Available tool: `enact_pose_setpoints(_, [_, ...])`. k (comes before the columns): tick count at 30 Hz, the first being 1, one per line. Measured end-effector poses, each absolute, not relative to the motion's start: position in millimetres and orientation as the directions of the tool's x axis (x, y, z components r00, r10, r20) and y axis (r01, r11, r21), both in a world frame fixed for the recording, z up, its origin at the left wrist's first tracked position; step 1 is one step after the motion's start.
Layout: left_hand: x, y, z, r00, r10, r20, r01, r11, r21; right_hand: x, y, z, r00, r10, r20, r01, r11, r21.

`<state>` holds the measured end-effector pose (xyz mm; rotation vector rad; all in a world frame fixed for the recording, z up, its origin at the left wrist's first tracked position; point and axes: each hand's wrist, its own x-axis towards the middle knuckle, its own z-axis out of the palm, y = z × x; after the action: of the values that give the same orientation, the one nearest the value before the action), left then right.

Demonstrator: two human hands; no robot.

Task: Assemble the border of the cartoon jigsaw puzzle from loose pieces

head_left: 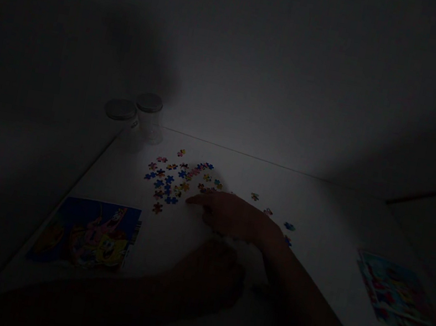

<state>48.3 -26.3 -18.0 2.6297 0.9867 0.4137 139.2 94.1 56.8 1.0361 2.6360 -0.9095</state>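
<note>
Loose jigsaw puzzle pieces (169, 180) lie spread over the white table, mostly blue, pink and yellow. My right hand (234, 216) reaches across from the right, its index finger stretched out beside the right edge of this cluster. The other fingers curl beneath the palm, and no piece shows in them. Below it my left hand (209, 274) rests low over the table, its fingers curled in. Deep shadow hides whatever may be inside that hand. A few more pieces (289, 227) lie to the right, partly behind my right wrist.
Two clear jars with lids, a nearer one (121, 109) and a farther one (150, 103), stand at the back left corner. A cartoon picture sheet (93, 234) lies at left, another colourful sheet (397, 293) at right. A pale wall (258, 80) rises behind. The light is very dim.
</note>
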Motion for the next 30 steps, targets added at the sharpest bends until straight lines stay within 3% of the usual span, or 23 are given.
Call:
enact_pose_setpoints(8, [46.0, -25.2, -15.4, 0.713, 0.667, 0.216, 0.576, -0.733, 0.361, 170.7, 126.5, 70.5, -0.543, 0.718, -0.436, 0.827, 0.365, -0.428])
enact_pose_setpoints(15, [46.0, -26.6, -20.1, 0.712, 0.666, 0.222, 0.575, -0.734, 0.361, 190.7, 138.0, 73.5, -0.483, 0.765, -0.427, 0.861, 0.325, -0.392])
enact_pose_setpoints(24, [45.7, -26.6, -20.6, 0.713, 0.665, 0.221, 0.573, -0.735, 0.363, 168.6, 123.5, 76.6, -0.537, 0.673, -0.509, 0.835, 0.338, -0.434])
enact_pose_setpoints(30, [45.6, -25.9, -18.7, 0.717, 0.666, 0.204, 0.573, -0.731, 0.370, 167.0, 119.3, 77.6, -0.616, 0.624, -0.481, 0.785, 0.433, -0.444])
